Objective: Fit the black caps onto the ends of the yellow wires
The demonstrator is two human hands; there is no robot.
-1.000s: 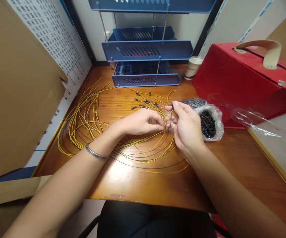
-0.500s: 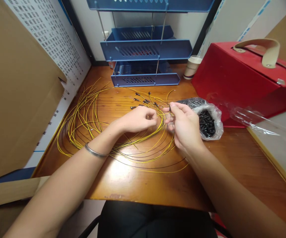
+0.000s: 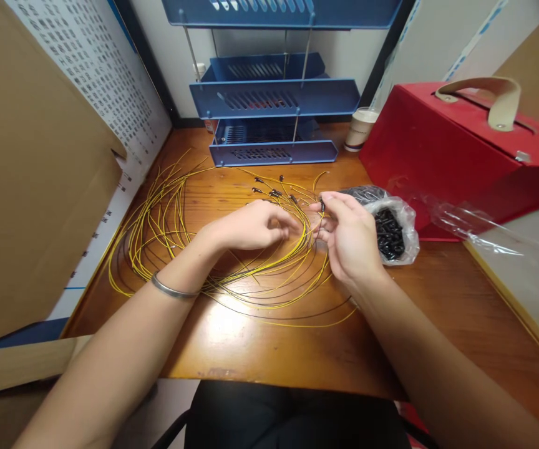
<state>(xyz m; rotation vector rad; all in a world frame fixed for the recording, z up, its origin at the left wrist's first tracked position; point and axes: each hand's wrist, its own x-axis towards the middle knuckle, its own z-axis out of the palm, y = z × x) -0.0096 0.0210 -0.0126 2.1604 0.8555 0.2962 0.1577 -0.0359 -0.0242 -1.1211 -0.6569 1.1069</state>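
Observation:
A loose bundle of thin yellow and black wires [image 3: 152, 206] lies coiled across the wooden table, with several small black end pieces [image 3: 275, 193] at its far side. Over the bundle is my left hand [image 3: 260, 226], thumb and fingers apart, with nothing visible in it. My right hand [image 3: 351, 234] pinches a small black sleeve [image 3: 322, 204] between thumb and forefinger. Wires run close below that sleeve, though the exact join is hard to make out. Just right of this hand sits a clear plastic bag [image 3: 412, 240] of similar black sleeves [image 3: 390, 234].
A blue tiered file tray [image 3: 274, 154] stands at the back, with a paper cup [image 3: 361, 130] beside it. On the right is a red box [image 3: 438, 156] with a beige handle. A cardboard box [image 3: 30, 174] borders the left side.
My left thumb and fingers have parted from a curled, nearly closed pose. The right hand keeps its pinch, and the black sleeve shows more clearly. The view has shifted slightly.

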